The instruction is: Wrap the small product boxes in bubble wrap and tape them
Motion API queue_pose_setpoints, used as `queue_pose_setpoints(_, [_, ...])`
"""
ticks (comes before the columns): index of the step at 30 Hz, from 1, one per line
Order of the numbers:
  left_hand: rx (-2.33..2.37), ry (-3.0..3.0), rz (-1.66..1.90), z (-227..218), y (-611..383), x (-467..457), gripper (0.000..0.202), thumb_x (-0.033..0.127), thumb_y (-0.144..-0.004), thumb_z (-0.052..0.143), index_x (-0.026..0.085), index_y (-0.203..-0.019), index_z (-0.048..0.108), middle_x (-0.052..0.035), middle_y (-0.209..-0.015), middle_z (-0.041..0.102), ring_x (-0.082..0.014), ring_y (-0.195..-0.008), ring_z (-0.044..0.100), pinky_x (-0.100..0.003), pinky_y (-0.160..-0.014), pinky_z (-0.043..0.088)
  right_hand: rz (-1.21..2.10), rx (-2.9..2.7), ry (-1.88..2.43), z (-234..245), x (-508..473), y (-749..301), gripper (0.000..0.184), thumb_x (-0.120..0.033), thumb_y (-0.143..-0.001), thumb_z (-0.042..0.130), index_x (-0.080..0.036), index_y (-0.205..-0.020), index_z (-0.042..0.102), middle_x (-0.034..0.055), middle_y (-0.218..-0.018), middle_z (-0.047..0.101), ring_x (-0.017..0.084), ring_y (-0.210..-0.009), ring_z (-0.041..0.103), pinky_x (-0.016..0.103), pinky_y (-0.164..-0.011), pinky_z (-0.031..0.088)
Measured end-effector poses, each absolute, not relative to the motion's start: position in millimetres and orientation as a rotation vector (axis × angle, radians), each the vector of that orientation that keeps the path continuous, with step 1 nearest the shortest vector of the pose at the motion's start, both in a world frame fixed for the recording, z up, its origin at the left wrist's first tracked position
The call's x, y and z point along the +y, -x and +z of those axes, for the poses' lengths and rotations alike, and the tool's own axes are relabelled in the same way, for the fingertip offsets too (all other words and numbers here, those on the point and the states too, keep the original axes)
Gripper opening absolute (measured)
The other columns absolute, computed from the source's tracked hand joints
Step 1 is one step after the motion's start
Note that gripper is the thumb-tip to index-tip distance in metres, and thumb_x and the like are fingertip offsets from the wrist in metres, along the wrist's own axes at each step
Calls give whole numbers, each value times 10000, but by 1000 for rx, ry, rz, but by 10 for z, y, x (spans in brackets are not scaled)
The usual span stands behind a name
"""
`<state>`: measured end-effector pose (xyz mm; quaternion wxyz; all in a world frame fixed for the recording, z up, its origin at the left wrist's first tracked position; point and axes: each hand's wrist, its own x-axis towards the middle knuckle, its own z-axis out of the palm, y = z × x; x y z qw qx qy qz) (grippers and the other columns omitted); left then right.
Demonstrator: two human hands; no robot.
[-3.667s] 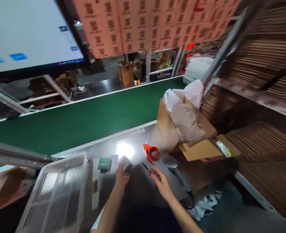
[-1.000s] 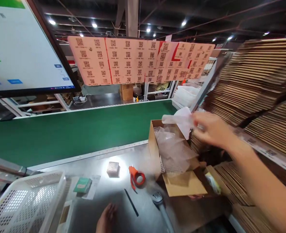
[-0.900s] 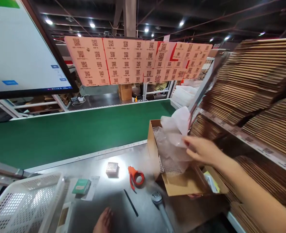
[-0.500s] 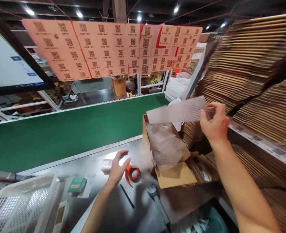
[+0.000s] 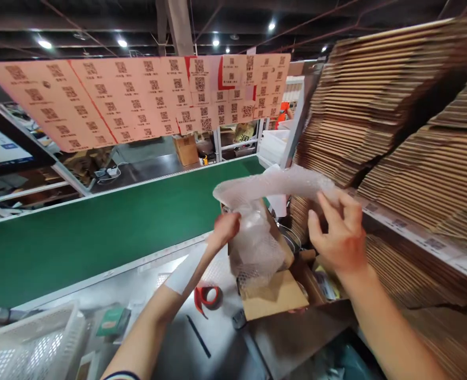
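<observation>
A strip of bubble wrap [image 5: 273,184] stretches in the air above an open cardboard box [image 5: 273,295]. My right hand [image 5: 340,232] has its fingers at the strip's right end, the thumb standing off below. Closed in a pinch, my left hand [image 5: 227,227] is at the box's left edge, just under the strip's left part; its fingertips are partly hidden against the plastic. More crumpled bubble wrap [image 5: 257,248] fills the box. On the metal table, left of the box, lie a red tape dispenser [image 5: 206,300] and a thin black stick [image 5: 198,336].
A green conveyor belt [image 5: 99,227] runs behind the table. At the lower left are a white plastic basket [image 5: 65,330] and a small green box [image 5: 112,320]. Stacked flat cardboard [image 5: 336,105] rises on the right. A pink board of QR codes [image 5: 138,100] hangs above the belt.
My left hand has moved from beside the tape dispenser up to the box and closed. The bubble wrap strip has shifted and now bows. The view has turned slightly right.
</observation>
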<state>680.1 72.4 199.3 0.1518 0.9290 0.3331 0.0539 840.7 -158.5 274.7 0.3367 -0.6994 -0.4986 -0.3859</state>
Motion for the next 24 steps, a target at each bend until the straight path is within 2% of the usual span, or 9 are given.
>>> queue_pose_setpoints(5, [803,-1742,1117,2584,-6674,1213,187,149,-811,550,137,-904,711,-53,-782,725,-179,-739,671,-275,-735,528,-731,-1265,2119,2672,-1449,-8059,783,-487,-928,683,-137,-1592,459,295,-1529,432,504,-1398,486,613,-1062,541])
queue_pose_setpoints(9, [758,-1334,1298,2944,-6464,1400,221,238,-777,554,149,-935,679,-16,-788,684,-141,-670,624,-243,-632,524,-650,-1352,2069,2497,-1213,-7888,645,-445,-965,630,-129,-1520,536,277,-1517,472,458,-1374,521,591,-1110,508])
queue_pose_setpoints(12, [690,-1494,1227,2996,-6281,1338,225,286,-795,582,161,-945,692,-55,-922,729,-180,-834,690,-295,-739,584,-622,-1438,1932,2454,-1076,-7910,462,-424,-986,602,-134,-1340,665,253,-1485,526,401,-1359,553,561,-1167,469])
queue_pose_setpoints(14, [569,-1787,1082,2948,-6193,1205,185,300,-811,617,170,-900,715,-113,-1200,732,-247,-1113,693,-399,-942,590,-557,-1479,1816,2493,-1035,-7926,386,-415,-994,589,-140,-1237,709,239,-1444,569,364,-1330,586,529,-1164,482])
queue_pose_setpoints(15, [487,-1953,989,2907,-6162,1119,164,296,-819,639,174,-885,727,-131,-1387,668,-289,-1292,627,-460,-1066,540,-498,-1503,1755,2528,-1039,-7922,350,-403,-999,577,-152,-1192,725,224,-1399,605,341,-1298,614,504,-1144,504])
queue_pose_setpoints(17, [296,-2244,796,2800,-6117,923,123,265,-829,675,176,-873,747,-118,-1661,439,-348,-1560,371,-543,-1241,365,-310,-1591,1644,2610,-1108,-7892,282,-370,-1004,554,-186,-1080,754,173,-1266,681,286,-1185,680,440,-1065,559])
queue_pose_setpoints(19, [100,-2409,613,2654,-6084,718,82,219,-828,688,172,-860,747,-103,-1716,357,-363,-1637,196,-566,-1298,247,-20,-1738,1587,2687,-1254,-7870,266,-338,-999,541,-212,-910,758,121,-1129,725,232,-1029,726,372,-952,596])
queue_pose_setpoints(21, [-60,-2464,427,2471,-6059,518,67,177,-815,681,180,-853,737,-125,-1600,527,-353,-1609,286,-522,-1291,287,388,-1913,1586,2739,-1425,-7906,244,-319,-956,592,-222,-778,727,78,-1062,751,206,-921,741,338,-876,608])
queue_pose_setpoints(24, [-132,-2525,68,2190,-6067,223,193,158,-829,653,193,-1001,735,-110,-1206,766,-292,-1288,658,-377,-1083,515,858,-1935,1655,2724,-1530,-8092,159,-359,-859,713,-244,-750,709,45,-1068,792,260,-981,761,388,-905,622])
